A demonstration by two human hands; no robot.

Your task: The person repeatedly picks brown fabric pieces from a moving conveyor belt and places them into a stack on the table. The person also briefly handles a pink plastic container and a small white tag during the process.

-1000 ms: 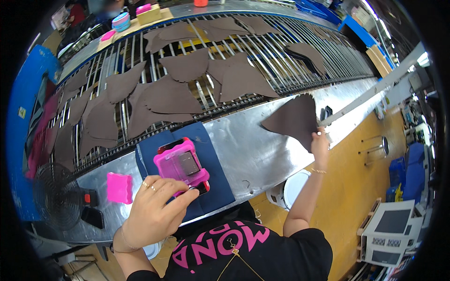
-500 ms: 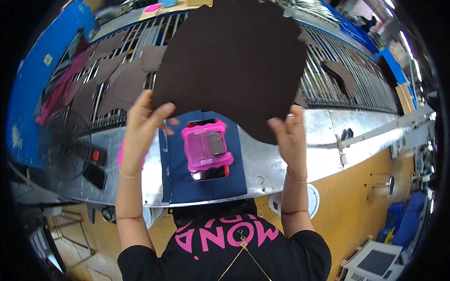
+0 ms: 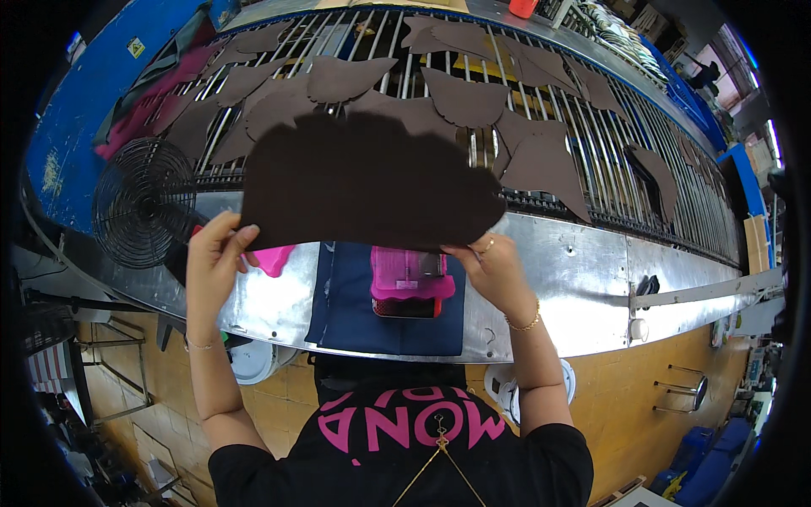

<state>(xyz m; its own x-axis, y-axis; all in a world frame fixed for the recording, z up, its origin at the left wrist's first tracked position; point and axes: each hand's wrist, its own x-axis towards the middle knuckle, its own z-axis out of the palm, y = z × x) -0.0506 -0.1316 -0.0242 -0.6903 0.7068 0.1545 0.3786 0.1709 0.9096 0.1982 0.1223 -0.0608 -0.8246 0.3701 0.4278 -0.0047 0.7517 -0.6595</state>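
A large dark brown flat cut piece (image 3: 363,186), with a scalloped far edge, is held up above the metal table's far side. My left hand (image 3: 211,258) pinches its near left corner between thumb and fingers. At the near right corner, my right hand (image 3: 494,270) grips the same piece. Below it, partly covered, a pink wavy-edged holder (image 3: 410,275) sits on top of a red-and-black object (image 3: 408,308). Both rest on a folded dark blue cloth (image 3: 346,313). Another pink item (image 3: 272,260) shows beside my left hand.
Beyond the metal table (image 3: 574,287) runs a bed of metal rods (image 3: 591,139), where several brown cut pieces (image 3: 469,97) lie. A black wire fan (image 3: 144,203) stands at the left. A metal bar (image 3: 710,289) crosses the table's right end. A stool (image 3: 684,389) stands on the floor.
The brown piece has come down and toward me from a raised, upright position, uncovering more pieces on the rods. Both hands, spread at its edge before, now pinch its near corners.
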